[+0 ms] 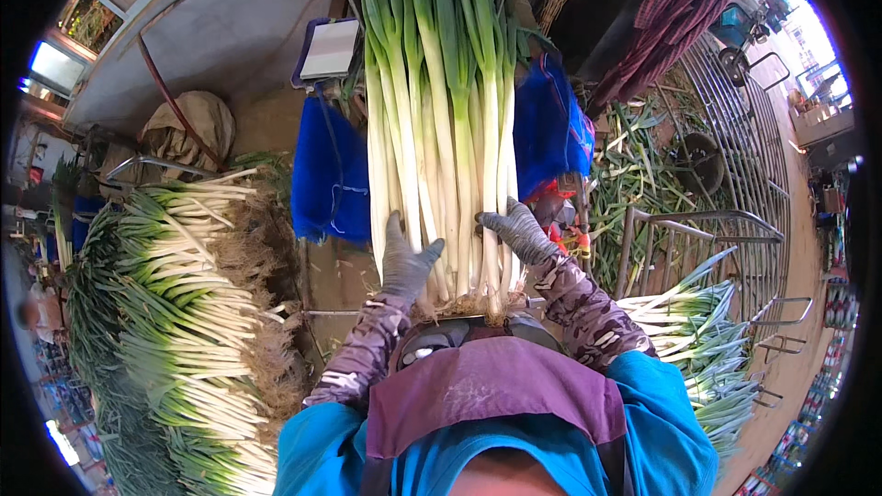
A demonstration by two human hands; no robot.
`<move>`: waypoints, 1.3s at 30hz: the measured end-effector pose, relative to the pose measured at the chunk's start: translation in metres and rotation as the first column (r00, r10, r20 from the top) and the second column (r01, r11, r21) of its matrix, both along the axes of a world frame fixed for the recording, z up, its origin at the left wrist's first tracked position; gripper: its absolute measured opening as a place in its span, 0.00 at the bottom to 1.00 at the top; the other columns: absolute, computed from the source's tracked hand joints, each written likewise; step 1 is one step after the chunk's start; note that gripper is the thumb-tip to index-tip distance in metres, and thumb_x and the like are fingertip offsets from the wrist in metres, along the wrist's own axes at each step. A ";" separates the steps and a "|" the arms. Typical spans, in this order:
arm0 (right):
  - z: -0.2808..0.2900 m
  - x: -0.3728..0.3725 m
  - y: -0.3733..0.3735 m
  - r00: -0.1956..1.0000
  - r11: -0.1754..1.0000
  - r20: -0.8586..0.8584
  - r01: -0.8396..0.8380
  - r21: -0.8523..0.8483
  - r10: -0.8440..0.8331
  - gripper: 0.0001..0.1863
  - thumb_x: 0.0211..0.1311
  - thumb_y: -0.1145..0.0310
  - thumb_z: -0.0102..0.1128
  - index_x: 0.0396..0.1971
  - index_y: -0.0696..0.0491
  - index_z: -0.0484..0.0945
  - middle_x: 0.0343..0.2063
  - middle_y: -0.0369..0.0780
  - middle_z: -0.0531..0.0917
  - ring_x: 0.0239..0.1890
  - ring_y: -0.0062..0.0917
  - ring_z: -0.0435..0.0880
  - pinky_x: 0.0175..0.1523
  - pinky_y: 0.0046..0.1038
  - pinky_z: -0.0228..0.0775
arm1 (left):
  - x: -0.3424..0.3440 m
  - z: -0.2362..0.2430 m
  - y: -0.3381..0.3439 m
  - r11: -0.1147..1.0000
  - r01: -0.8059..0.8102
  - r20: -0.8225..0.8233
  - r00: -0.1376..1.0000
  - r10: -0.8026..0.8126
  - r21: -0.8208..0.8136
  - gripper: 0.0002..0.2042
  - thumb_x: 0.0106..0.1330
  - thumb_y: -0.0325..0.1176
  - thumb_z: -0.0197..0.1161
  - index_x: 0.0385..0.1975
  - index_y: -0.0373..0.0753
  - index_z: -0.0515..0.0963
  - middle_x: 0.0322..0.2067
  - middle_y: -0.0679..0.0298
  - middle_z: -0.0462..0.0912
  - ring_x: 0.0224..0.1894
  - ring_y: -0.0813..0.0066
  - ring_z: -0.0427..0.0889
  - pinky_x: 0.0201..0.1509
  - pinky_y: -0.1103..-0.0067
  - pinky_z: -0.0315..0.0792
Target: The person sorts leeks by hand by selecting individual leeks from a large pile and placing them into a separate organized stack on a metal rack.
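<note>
A thick bunch of long leeks or large green onions (pixel 441 129) lies lengthwise in front of me, green leaves at the far end and root ends close to my body. My left hand (pixel 404 262), in a grey glove, rests against the bunch's left side near the roots, thumb and fingers spread. On the right side, my right hand (pixel 519 231), also gloved, lies over the white stalks with its fingers stretched inward. Neither hand is closed round a stalk. Blue cloth (pixel 331 170) hangs on both sides of the bunch.
A long heap of leeks with brown roots (pixel 197 312) lies on my left. More leeks (pixel 698 331) lie at the right beside a metal rack (pixel 735 147). A scale-like box with a white top (pixel 331 48) stands behind the left cloth. Loose trimmed leaves (pixel 638 184) litter the right.
</note>
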State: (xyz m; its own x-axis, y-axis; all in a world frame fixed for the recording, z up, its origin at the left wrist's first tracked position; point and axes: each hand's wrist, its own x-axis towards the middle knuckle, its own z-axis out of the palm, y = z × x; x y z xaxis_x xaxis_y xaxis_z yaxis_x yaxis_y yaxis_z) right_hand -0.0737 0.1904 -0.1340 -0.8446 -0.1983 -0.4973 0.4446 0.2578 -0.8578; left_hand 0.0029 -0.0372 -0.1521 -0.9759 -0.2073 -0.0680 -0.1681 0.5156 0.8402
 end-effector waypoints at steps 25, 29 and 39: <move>-0.010 -0.074 -0.005 0.967 0.643 0.243 0.236 -0.729 -0.081 0.22 0.61 0.67 0.66 0.53 0.59 0.73 0.41 0.46 0.84 0.40 0.33 0.85 0.51 0.36 0.79 | 0.006 0.010 0.096 0.958 0.239 0.039 0.968 -0.248 0.160 0.47 0.58 0.34 0.65 0.72 0.28 0.40 0.66 0.33 0.56 0.66 0.39 0.64 0.69 0.64 0.62; 0.023 -0.145 -0.001 0.958 0.390 0.276 0.285 -0.876 -0.080 0.31 0.61 0.63 0.66 0.61 0.61 0.68 0.53 0.52 0.79 0.55 0.43 0.80 0.63 0.45 0.73 | 0.009 0.009 0.096 0.962 0.252 -0.048 0.967 -0.249 0.103 0.46 0.59 0.34 0.65 0.73 0.32 0.41 0.66 0.37 0.61 0.57 0.39 0.76 0.58 0.63 0.73; 0.138 -0.289 -0.006 0.915 0.692 -0.305 -0.042 -0.721 -0.263 0.28 0.56 0.71 0.69 0.57 0.56 0.70 0.40 0.42 0.83 0.39 0.27 0.84 0.43 0.33 0.82 | 0.004 0.000 0.104 0.960 0.246 -0.111 0.966 -0.232 0.132 0.45 0.65 0.37 0.66 0.70 0.23 0.42 0.65 0.31 0.56 0.66 0.39 0.65 0.69 0.62 0.63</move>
